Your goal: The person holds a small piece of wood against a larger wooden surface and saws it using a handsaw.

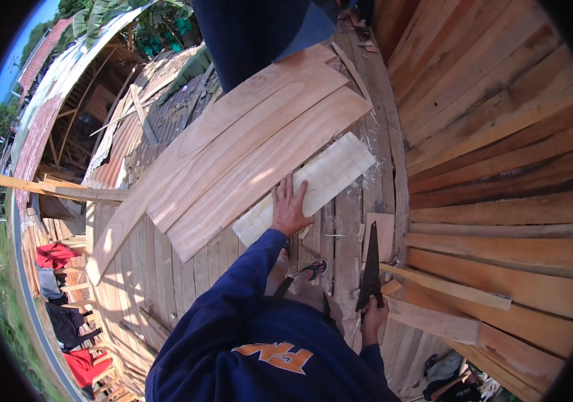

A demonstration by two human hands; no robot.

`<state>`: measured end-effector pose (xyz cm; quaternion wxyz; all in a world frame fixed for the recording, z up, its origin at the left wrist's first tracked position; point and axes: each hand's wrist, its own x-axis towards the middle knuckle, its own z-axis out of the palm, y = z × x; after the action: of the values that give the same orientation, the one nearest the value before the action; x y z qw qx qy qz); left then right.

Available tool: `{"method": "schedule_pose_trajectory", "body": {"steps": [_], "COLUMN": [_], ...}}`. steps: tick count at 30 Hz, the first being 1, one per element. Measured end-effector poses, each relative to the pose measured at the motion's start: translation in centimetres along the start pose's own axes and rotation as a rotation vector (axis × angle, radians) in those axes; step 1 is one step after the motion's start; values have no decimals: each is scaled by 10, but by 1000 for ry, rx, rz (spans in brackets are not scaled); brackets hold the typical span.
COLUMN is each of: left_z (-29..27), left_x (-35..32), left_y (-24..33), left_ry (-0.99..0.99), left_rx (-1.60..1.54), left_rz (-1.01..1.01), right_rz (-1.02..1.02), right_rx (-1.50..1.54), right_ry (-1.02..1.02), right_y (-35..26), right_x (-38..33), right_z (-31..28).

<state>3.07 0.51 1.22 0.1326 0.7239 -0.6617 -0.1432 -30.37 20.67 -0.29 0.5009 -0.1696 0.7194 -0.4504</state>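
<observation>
Outdoor build site, raised plank floor (165, 268) in sun, rusty tin roofs (51, 114) below on the left, stacked timber wall (501, 134) on the right. Three long boards (233, 154) lie loose and diagonal across the floor, not fixed as far as I can tell. Pale short board (326, 175) lies just beside them, lower end under the left hand (289, 208), which is flat, fingers spread, pressing it down. Right hand (371, 315) is closed around the handle of a handsaw (371, 271), blade pointing up and away, well apart from the pale board. Sawdust near the board suggests some cutting is done. Saw isn't in the wood now. Foot in a sandal (313, 269) sits between the hands.
</observation>
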Motion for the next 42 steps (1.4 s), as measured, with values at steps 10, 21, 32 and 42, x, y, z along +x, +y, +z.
{"method": "schedule_pose_trajectory", "body": {"steps": [10,21,32,42], "left_z": [0,1,6,-6], "left_x": [-4,-1,3,7], "left_y": [-4,-4,2,10], "left_ry": [-4,-88,-3,-68], "left_rx": [28,33,47,8], "left_rz": [1,-17,-73,-88], "right_rz": [-14,-9,-40,-27], "right_rx": [-35,-55,-87,-102], "right_ry": [5,-37,-61,5], "right_y": [0,-15,-17,-5], "right_x": [3,2,2,-14], "right_z": [-3,18,36,39]}}
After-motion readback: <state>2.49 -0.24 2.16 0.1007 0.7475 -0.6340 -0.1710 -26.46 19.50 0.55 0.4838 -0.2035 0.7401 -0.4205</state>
